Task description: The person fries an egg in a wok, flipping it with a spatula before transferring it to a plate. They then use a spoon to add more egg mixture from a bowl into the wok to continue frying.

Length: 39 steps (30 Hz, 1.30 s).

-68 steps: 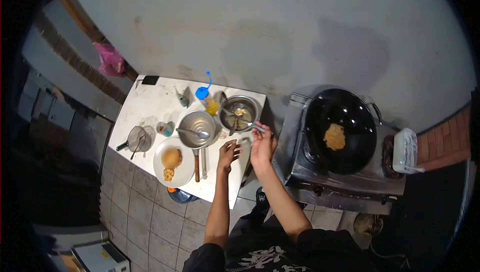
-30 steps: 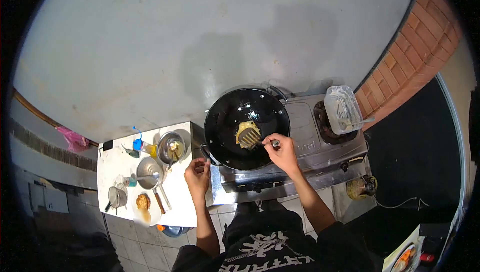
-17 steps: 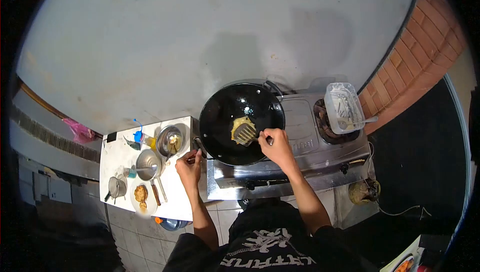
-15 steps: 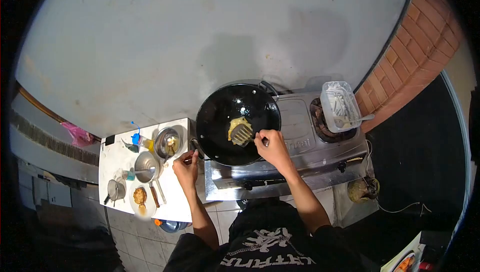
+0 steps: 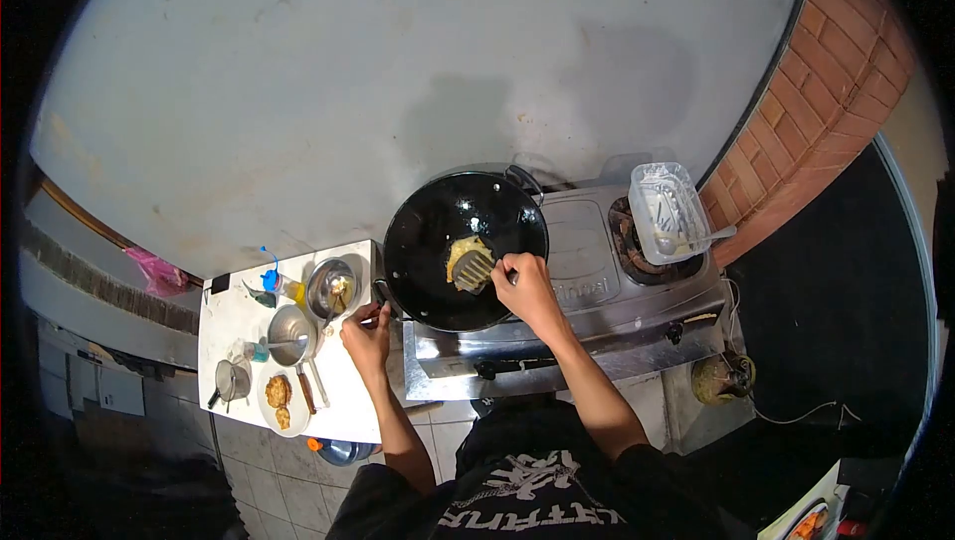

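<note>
A black wok [image 5: 428, 217] stands on the left side of the stove. In its middle lies a yellow, egg-like piece of food [image 5: 466, 249], partly covered by the slotted head of a spatula [image 5: 474, 271]. My right hand [image 5: 525, 291] is closed around the spatula's handle, over the wok's near right rim. At the wok's left side, my left hand [image 5: 368, 339] has its fingers pinched at the loop handle [image 5: 382, 291]. The fingers hide part of that handle.
On the left, a white table [image 5: 234, 316] carries a metal bowl [image 5: 331, 286], a saucepan [image 5: 289, 333], a strainer [image 5: 232, 379], an oil bottle [image 5: 288, 286] and a plate [image 5: 284, 429] of fried food. A plastic container [image 5: 665, 204] with a spoon sits over the right burner [image 5: 622, 232].
The whole view has shifted slightly. The spatula still rests on the food, its head a little lower and further left over it. Both hands keep their holds.
</note>
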Each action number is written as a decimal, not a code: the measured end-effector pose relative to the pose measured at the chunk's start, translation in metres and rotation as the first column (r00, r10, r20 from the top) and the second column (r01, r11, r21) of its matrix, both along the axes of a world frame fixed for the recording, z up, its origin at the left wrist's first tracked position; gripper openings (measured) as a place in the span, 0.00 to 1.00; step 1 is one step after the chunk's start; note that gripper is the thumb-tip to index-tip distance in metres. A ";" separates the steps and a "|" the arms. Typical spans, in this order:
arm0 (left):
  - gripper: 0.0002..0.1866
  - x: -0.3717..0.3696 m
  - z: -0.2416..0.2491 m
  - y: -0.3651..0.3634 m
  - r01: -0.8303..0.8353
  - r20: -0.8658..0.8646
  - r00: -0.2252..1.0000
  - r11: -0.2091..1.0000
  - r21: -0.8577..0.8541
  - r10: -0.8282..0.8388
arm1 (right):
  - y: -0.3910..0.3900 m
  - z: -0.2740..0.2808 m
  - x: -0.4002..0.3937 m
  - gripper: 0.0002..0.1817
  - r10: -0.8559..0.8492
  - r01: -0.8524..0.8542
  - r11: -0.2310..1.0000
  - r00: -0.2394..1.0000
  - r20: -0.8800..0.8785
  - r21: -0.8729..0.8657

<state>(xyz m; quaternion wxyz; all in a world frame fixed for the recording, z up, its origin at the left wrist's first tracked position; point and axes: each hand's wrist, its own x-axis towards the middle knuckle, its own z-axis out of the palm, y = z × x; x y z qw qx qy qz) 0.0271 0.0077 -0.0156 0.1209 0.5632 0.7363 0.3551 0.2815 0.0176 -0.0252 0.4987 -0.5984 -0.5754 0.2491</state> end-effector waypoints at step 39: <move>0.16 0.012 0.015 -0.001 0.007 0.009 1.000 0.995 -0.097 -0.006 | 0.023 -0.005 0.016 0.25 -0.187 0.087 0.981 0.664 -0.724 -0.173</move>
